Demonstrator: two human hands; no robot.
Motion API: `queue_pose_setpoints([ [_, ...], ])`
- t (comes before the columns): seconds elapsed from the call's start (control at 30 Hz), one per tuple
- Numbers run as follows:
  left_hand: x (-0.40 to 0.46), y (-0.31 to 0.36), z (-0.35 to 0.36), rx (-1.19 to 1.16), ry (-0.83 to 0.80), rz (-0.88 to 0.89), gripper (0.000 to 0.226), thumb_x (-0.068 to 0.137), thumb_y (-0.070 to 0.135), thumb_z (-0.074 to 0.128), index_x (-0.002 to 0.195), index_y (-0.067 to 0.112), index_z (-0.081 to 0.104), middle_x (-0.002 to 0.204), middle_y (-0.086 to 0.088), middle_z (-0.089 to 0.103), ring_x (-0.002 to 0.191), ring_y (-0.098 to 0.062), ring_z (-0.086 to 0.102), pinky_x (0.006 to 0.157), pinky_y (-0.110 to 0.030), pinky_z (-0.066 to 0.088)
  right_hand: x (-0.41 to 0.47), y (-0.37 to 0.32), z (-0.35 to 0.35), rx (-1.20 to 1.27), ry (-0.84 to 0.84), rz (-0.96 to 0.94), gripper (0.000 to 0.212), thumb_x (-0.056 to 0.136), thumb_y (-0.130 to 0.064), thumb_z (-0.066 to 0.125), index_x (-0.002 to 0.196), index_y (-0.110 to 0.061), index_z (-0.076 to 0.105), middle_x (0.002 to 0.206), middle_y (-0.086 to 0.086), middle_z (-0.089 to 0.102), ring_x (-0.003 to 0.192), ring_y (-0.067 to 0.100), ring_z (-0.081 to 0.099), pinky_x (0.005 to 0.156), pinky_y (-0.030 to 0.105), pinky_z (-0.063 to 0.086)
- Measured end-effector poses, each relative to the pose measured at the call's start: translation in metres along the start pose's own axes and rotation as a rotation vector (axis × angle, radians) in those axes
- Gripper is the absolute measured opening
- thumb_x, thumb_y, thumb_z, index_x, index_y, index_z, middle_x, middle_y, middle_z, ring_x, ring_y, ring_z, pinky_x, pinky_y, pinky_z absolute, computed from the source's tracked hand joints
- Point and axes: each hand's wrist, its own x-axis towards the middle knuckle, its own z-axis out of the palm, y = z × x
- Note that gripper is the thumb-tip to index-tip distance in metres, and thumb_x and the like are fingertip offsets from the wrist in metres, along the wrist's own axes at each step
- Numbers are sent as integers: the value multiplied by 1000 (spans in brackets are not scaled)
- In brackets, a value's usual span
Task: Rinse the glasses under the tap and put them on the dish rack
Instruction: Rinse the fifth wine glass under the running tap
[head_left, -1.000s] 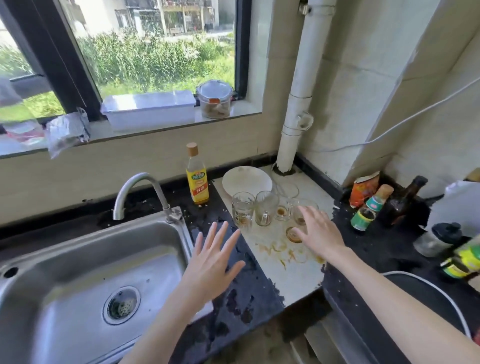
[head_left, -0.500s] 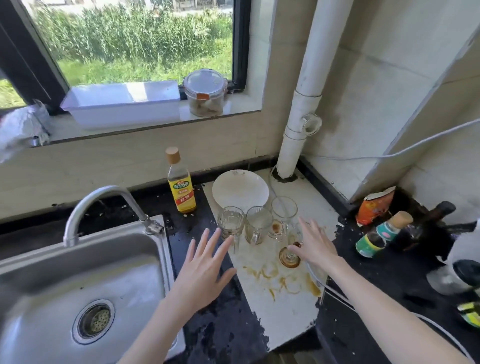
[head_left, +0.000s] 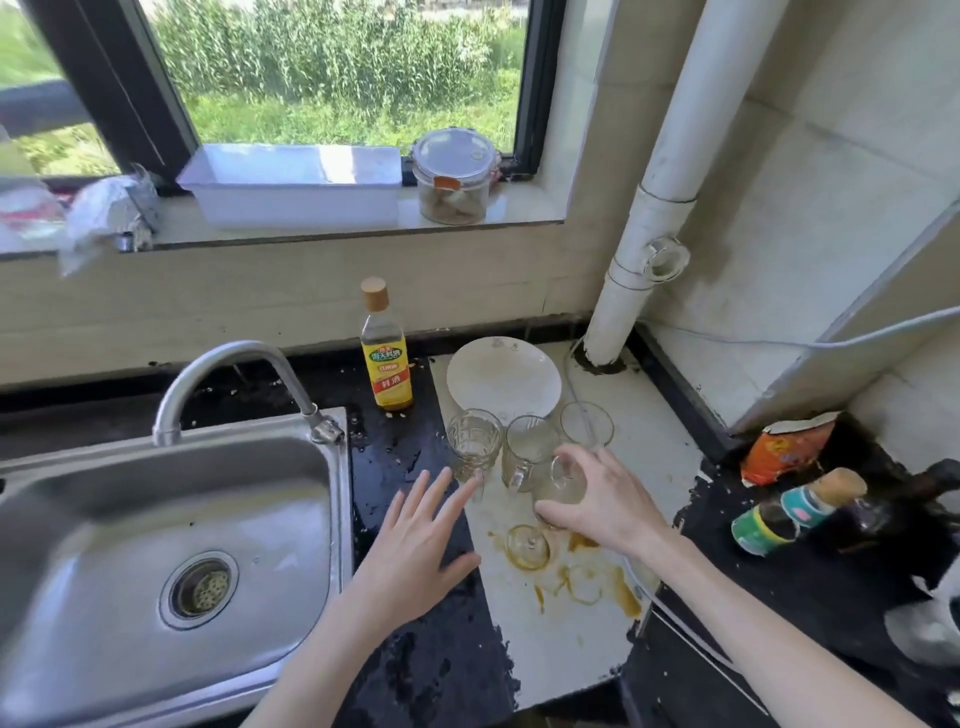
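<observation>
Steel sink (head_left: 291, 499) sits on the left side of the bench, with its drain near the front and the tap (head_left: 228, 364) curving over its back edge. No water is running that I can see.

Just right of the sink, the left hand (head_left: 415, 540) hovers over the black bench top. Its fingers are straight and spread, and it holds nothing.

The right hand (head_left: 602, 504) is over the white part of the bench. Its fingers and thumb curl round a small glass (head_left: 563, 480), which looks tipped. Right in front of it stands another little glass (head_left: 527, 545) in some brown spills.

A bit farther back stand three more: a ribbed glass (head_left: 474, 441), a glass mug (head_left: 527, 452) and a round glass (head_left: 587, 425). Behind them lies a white plate (head_left: 504, 379), and a yellow bottle (head_left: 387, 364) stands near the back edge.

I think this is the very start: picking up the first glass. Next it needs to go left, over to the sink, and somebody must turn the tap on, maybe the free hand. The glass is see-through and may be slippery, so hold it tight. I cannot see a dish rack anywhere.
</observation>
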Motion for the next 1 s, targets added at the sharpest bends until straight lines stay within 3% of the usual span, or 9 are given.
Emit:
queue_pose_setpoints([
  [0.17, -23, -26, -7, -278, 12, -72, 88, 85, 55, 53, 147, 33, -6, 157, 9, -3, 144, -12, -3, 118, -36, 9, 4, -71, 9, 72, -44, -233, 71, 71, -54, 68, 133, -37, 39, 123, -8, 47, 109, 10, 47, 94, 32, 43],
  [0.3, -43, -57, -34, -660, 114, -130, 100, 78, 44, 70, 148, 32, 0, 144, 22, 19, 135, 1, 21, 106, -18, 24, 8, -137, 31, 140, -84, -357, 84, 71, -51, 72, 142, -34, 29, 117, -8, 51, 102, 7, 49, 89, 28, 43],
  [0.37, -53, -78, -40, -813, 130, -166, 102, 75, 39, 74, 147, 32, 2, 135, 24, 31, 127, 2, 37, 103, -19, 31, 11, -168, 47, 216, -122, -376, 88, 71, -50, 73, 143, -34, 26, 111, -7, 54, 98, 11, 54, 89, 30, 46],
  [0.47, -70, -117, -38, -905, 218, -249, 93, 74, 33, 76, 144, 28, 15, 127, 12, 50, 112, -9, 55, 98, -28, 44, 20, -209, 80, 307, -193, -371, 86, 73, -48, 72, 143, -33, 25, 109, -4, 55, 93, 11, 56, 89, 30, 48],
  [0.6, -90, -164, -34, -907, 256, -324, 77, 75, 29, 76, 134, 27, 27, 111, 7, 54, 90, -3, 57, 75, -13, 43, 30, -245, 125, 345, -315, -331, 90, 77, -53, 67, 148, -30, 18, 124, -3, 49, 106, 13, 52, 90, 26, 42],
  [0.7, -98, -202, -21, -954, 247, -369, 66, 74, 30, 77, 119, 39, 30, 101, 2, 55, 83, -6, 57, 75, -15, 45, 47, -253, 151, 367, -385, -270, 90, 77, -61, 57, 149, -27, 14, 142, -2, 40, 122, 11, 44, 96, 24, 35],
  [0.83, -95, -242, -1, -1027, 256, -417, 65, 72, 25, 79, 115, 44, 34, 98, -1, 54, 82, -11, 55, 83, -26, 46, 93, -246, 173, 205, -112, -281, 68, 88, -44, 58, 143, -13, 32, 145, 4, 38, 134, 17, 33, 107, 27, 26],
  [0.9, -89, -255, 10, -1026, 267, -443, 62, 72, 23, 79, 111, 43, 34, 99, -2, 55, 82, -9, 56, 78, -15, 45, 121, -241, 180, 167, 13, -232, 63, 93, -40, 51, 143, -7, 31, 148, 9, 34, 137, 20, 29, 109, 29, 24],
  [1.0, -80, -269, 30, -1037, 294, -481, 67, 71, 23, 79, 121, 32, 35, 98, -2, 57, 79, -7, 57, 73, -11, 44, 153, -232, 196, 80, -2, -193, 61, 97, -34, 45, 146, -5, 23, 152, 8, 27, 139, 20, 24, 109, 28, 21],
])
